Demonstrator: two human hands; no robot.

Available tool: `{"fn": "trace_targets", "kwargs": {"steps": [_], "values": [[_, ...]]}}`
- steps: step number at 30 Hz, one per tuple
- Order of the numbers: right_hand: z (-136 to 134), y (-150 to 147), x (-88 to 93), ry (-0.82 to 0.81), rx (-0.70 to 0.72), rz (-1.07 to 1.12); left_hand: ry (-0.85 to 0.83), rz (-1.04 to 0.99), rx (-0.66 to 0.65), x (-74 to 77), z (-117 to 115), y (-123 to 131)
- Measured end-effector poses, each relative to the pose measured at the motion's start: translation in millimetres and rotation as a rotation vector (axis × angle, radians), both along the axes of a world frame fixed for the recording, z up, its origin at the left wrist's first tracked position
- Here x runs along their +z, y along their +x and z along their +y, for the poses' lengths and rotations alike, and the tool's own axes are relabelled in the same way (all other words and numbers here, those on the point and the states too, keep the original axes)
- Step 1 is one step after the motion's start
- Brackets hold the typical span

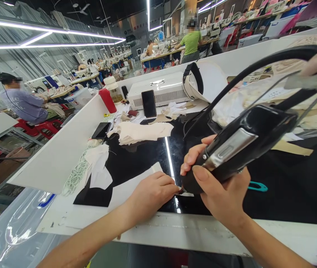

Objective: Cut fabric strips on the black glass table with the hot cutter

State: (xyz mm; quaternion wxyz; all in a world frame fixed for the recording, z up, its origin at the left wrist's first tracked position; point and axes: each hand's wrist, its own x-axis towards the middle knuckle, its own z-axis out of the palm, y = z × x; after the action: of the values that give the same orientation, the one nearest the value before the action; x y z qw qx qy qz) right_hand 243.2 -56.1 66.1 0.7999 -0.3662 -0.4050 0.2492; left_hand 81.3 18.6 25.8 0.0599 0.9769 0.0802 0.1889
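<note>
My right hand [222,190] is wrapped round a black corded hand tool [247,137] with a silver panel on its side. The tool leans downward, its narrow end low over the glossy black work surface [144,156]. My left hand [154,191] rests on a flat white piece [133,182], either cloth or paper. Its fingers are pressed together at the right end of that piece, right beside the tool's tip. The fingertips and the tip are partly hidden, so I cannot tell if they touch. A teal-handled item [258,186] lies just right of my right hand.
Cream cloth pieces [144,132], a standing phone [149,104] and a vented white box [158,89] are behind. Pale green cord [77,169] and white scraps [99,167] lie left. The tool's black cable [231,83] arches right. Co-workers [21,98] sit beyond the white side panel [60,149].
</note>
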Motion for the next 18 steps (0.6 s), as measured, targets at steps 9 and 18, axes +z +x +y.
{"fn": "trace_targets", "kwargs": {"steps": [9, 18], "values": [[1.4, -4.6, -2.4, -0.023, -0.043, -0.02, -0.047, 0.011, -0.003, 1.1, 1.2, -0.3], [-0.1, 26.4, 6.9, -0.138, -0.159, -0.188, -0.233, 0.023, 0.069, 10.0, 17.3, -6.8]]}}
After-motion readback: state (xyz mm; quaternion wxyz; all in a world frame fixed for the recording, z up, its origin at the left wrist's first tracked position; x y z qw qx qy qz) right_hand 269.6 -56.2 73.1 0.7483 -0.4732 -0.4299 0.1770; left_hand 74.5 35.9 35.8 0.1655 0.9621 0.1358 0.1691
